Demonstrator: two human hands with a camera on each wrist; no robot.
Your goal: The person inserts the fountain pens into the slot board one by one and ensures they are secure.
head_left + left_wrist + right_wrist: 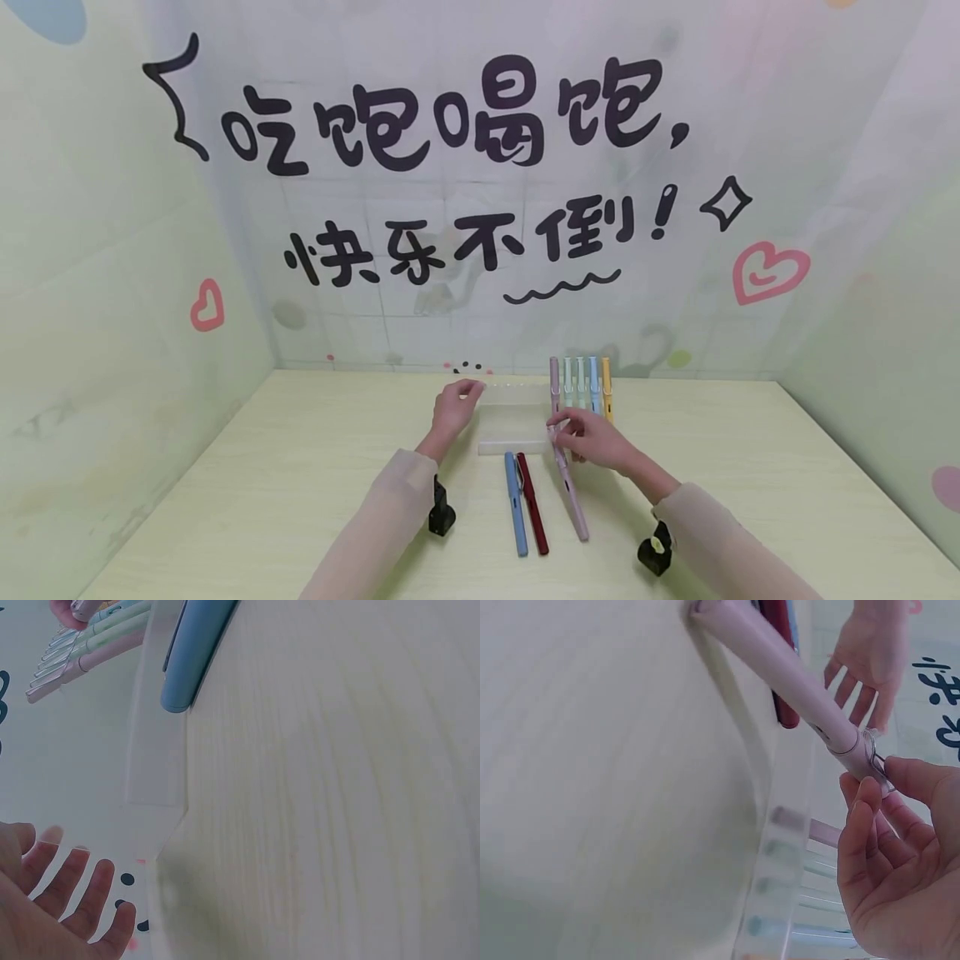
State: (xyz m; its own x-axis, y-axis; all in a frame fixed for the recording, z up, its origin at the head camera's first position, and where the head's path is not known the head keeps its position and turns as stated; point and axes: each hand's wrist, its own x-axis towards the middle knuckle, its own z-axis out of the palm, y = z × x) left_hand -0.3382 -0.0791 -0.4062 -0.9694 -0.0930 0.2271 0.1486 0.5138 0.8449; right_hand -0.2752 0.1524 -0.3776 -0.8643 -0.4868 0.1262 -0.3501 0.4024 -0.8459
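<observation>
My right hand (596, 440) pinches a pale purple pen (573, 500) near its clip end, between thumb and fingers. The pen slants, its other end toward the table's front. A translucent pen rack (513, 447) lies ahead. My left hand (453, 412) pinches the rack's far left corner with thumb and index finger, the other fingers spread. On the rack's right side lie another purple pen (555, 383), two pale green pens (574, 383), a light blue pen (594, 383) and a yellow pen (607, 387). My right hand partly hides them.
In front of the rack, a blue pen (516, 504) and a dark red pen (533, 504) lie side by side on the pale wooden table (300, 475). A printed cloth backdrop (450, 333) rises behind the table, with cloth on both sides too.
</observation>
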